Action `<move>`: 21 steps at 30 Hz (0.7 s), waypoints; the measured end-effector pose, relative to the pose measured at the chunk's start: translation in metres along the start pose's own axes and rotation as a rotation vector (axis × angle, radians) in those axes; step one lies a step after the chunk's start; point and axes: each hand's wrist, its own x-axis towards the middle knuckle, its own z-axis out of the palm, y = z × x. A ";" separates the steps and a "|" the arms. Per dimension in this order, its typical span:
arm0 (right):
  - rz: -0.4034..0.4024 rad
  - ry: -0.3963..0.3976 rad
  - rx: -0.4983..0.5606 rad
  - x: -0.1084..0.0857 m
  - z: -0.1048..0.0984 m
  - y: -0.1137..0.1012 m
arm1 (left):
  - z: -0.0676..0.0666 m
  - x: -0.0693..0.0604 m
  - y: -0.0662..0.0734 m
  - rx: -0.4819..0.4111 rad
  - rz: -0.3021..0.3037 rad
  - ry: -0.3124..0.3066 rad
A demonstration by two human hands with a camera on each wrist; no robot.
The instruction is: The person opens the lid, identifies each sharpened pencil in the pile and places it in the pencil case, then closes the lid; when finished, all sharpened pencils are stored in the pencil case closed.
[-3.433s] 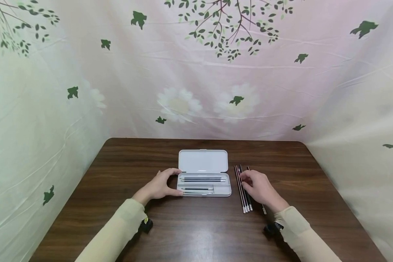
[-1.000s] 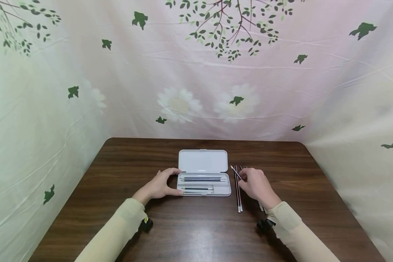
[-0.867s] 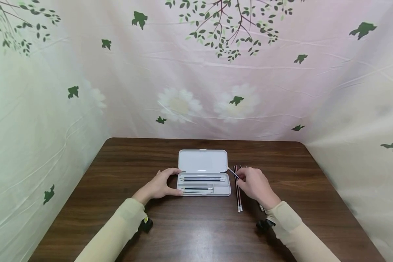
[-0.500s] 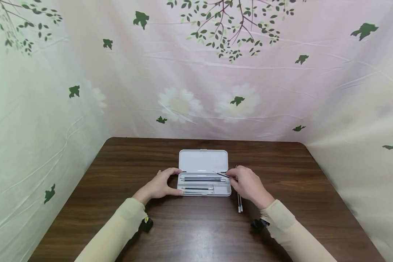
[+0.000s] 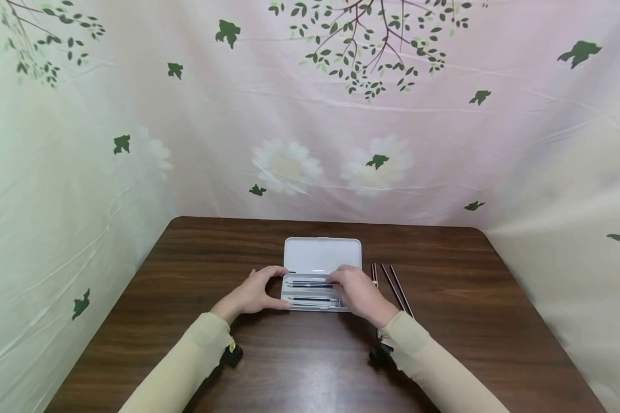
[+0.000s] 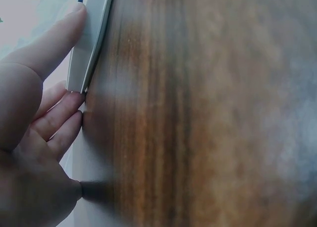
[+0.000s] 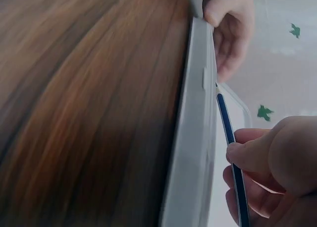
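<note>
A white pencil case [image 5: 322,256] lies with its lid folded back on the table. Several pencils [image 5: 311,299] rest in its upper and lower compartments. Its left end is held by my left hand [image 5: 250,293], thumb at the front edge and fingers toward the back corner. Over the right part of the case, my right hand [image 5: 360,292] pinches a dark blue pencil [image 7: 226,119] between thumb and fingers, tip toward the left. In the right wrist view this pencil slants above the case's side wall [image 7: 190,138]. My right hand hides the case's right end in the head view.
Right of the case, a few loose dark pencils [image 5: 398,288] lie on the brown wooden table [image 5: 299,367], some partly covered by my right forearm. A printed cloth [image 5: 325,132] with leaves and flowers hangs behind and at both sides.
My right hand has picked a pencil from the loose row and carried it left over the case, turning it nearly level with the compartments. My left hand stays at the case's left end.
</note>
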 end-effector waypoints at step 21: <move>0.028 -0.025 0.081 0.013 0.018 -0.007 | -0.001 -0.002 0.004 -0.016 0.012 0.002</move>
